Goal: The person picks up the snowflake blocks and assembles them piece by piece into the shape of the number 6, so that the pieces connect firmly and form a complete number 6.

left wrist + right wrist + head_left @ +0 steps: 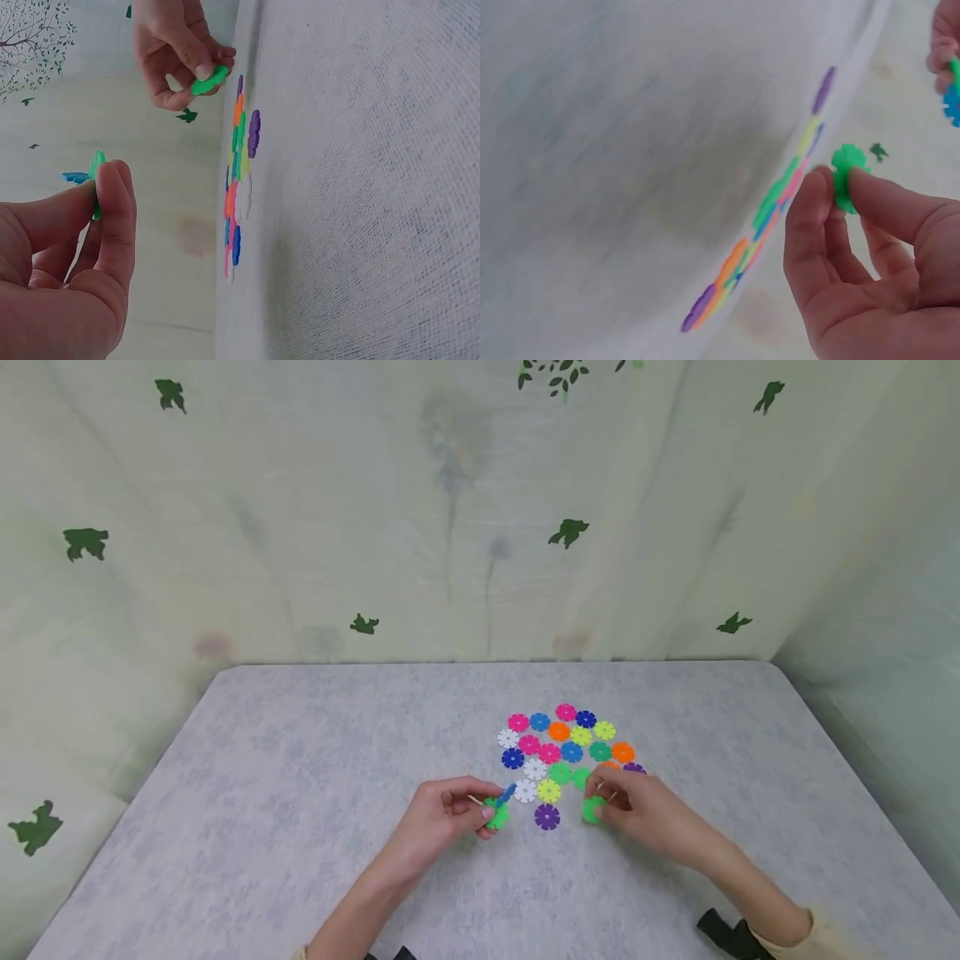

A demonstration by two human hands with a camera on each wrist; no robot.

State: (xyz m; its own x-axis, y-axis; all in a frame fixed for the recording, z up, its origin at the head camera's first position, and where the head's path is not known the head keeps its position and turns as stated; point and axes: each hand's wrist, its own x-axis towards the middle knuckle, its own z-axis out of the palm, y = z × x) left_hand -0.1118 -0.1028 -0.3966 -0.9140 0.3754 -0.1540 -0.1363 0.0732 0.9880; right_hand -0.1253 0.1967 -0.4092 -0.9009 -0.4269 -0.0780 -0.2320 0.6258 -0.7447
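Your left hand [437, 814] pinches a green disc [500, 819] between thumb and fingers, with a blue disc [507, 794] joined to it at an angle, above the bench [300, 827]. Your right hand [651, 810] pinches a second green disc [592, 811] the same way, apart from the left one. Beyond, between your hands, a purple disc [547, 817] lies flat; past it spreads a cluster of coloured discs [559, 732]. Behind the bench hangs a pale cloth [315, 518] with dark green birds.

Disc cluster [554, 732] lies on table [285, 785], backdrop [315, 527] behind, left hand [447, 810] front-left, right hand [645, 812] front-right probably overlapping it, held discs [592, 811] in both, single disc [547, 817] between hands.
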